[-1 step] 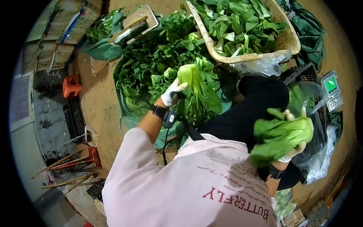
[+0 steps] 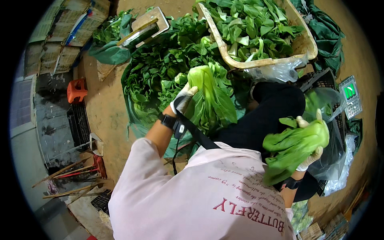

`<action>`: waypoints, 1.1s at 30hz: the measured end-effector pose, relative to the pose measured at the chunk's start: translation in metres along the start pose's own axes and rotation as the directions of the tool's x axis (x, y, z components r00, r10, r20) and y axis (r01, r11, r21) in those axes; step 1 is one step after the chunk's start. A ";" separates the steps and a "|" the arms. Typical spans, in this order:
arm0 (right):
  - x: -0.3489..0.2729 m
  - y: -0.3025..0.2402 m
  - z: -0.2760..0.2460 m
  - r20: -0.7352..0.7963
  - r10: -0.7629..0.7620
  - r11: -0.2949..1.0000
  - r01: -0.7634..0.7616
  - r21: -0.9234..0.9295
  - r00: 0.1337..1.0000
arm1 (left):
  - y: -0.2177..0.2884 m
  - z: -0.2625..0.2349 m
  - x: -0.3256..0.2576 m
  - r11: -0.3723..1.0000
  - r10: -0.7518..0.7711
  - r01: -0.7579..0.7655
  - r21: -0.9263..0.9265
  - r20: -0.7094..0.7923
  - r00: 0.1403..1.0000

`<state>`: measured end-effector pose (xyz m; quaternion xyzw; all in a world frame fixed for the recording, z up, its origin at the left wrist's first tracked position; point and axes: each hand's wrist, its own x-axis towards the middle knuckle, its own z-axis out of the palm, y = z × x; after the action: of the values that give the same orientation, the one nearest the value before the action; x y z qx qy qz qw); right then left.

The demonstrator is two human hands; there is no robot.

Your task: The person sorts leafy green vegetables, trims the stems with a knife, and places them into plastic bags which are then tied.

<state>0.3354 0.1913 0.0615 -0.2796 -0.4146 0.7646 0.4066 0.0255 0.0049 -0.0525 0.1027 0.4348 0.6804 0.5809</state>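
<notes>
My left hand [image 2: 185,99], in a white glove, is closed round a head of bok choy [image 2: 208,90], its pale base up and leaves hanging down to the right. A second head of bok choy [image 2: 298,145] is in my right hand [image 2: 311,159], also gloved, with fingers showing above and below the pale base. Its leaves spread to the left, over my lap. Under and beyond my left hand lies a large heap of bok choy [image 2: 156,66] on green cloth. A clear plastic bag [image 2: 334,150] stands open just beyond my right hand, with some greens in it.
A cream plastic tub [image 2: 272,62] with cut greens stands ahead. A scale display [image 2: 350,95] is at the right, beside a black crate [image 2: 322,78]. An orange stool [image 2: 77,91] and a red-headed broom [image 2: 99,166] are on the left. A flat board [image 2: 160,20] rests at the far left of the heap.
The bok choy in my right hand has shifted slightly left, and its leaves have swung down. The left-hand bok choy has turned a little, its leaves slightly further right. Both hands keep their hold.
</notes>
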 end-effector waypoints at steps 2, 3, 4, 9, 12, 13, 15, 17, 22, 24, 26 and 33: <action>0.006 -0.002 0.019 0.040 -0.003 0.998 0.006 -0.064 0.999 | 0.029 0.056 -0.018 0.990 0.046 -0.041 -0.136 0.030 0.999; 0.005 -0.006 0.029 0.044 0.030 0.997 -0.026 -0.074 0.999 | 0.033 0.063 -0.018 0.992 0.105 -0.098 -0.084 0.077 0.991; 0.007 -0.011 0.032 0.071 0.078 0.991 -0.069 -0.116 0.994 | 0.039 0.077 -0.016 0.995 0.095 -0.099 0.006 0.206 0.974; 0.013 -0.020 0.029 0.133 0.205 0.936 -0.155 -0.315 0.970 | 0.037 0.128 -0.023 0.971 0.013 -0.093 0.219 0.343 0.939; 0.009 -0.020 0.015 0.209 0.235 0.907 -0.137 -0.399 0.949 | 0.020 0.145 -0.019 0.962 -0.031 -0.061 0.267 0.326 0.945; 0.006 -0.021 0.014 0.194 0.266 0.906 -0.176 -0.386 0.944 | 0.015 0.146 -0.016 0.967 -0.059 -0.031 0.252 0.342 0.938; 0.000 -0.021 0.008 0.158 0.263 0.909 -0.190 -0.370 0.952 | 0.004 0.145 -0.011 0.971 -0.095 0.006 0.240 0.365 0.926; -0.002 -0.018 0.001 0.170 0.314 0.904 -0.240 -0.354 0.934 | -0.004 0.138 -0.008 0.952 -0.131 0.024 0.306 0.334 0.933; -0.005 0.003 -0.012 0.222 0.332 0.897 -0.234 -0.376 0.917 | -0.013 0.140 0.023 0.928 -0.330 0.252 0.274 0.295 0.896; -0.007 0.001 -0.010 0.356 0.333 0.888 -0.164 -0.429 0.873 | -0.018 0.146 0.026 0.882 -0.388 0.268 0.388 0.271 0.881; -0.009 -0.009 -0.008 0.438 0.320 0.826 -0.021 -0.563 0.840 | -0.023 0.147 0.024 0.910 -0.343 0.219 0.352 0.344 0.874; -0.034 -0.080 -0.024 0.118 -0.138 0.738 0.182 -0.650 0.983 | 0.003 0.167 -0.008 0.633 0.287 -0.586 0.506 0.550 0.784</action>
<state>0.4024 0.1985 0.1214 -0.3441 -0.6919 0.5403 0.3331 0.1334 0.0775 0.0533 0.5467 0.4689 0.5682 0.3980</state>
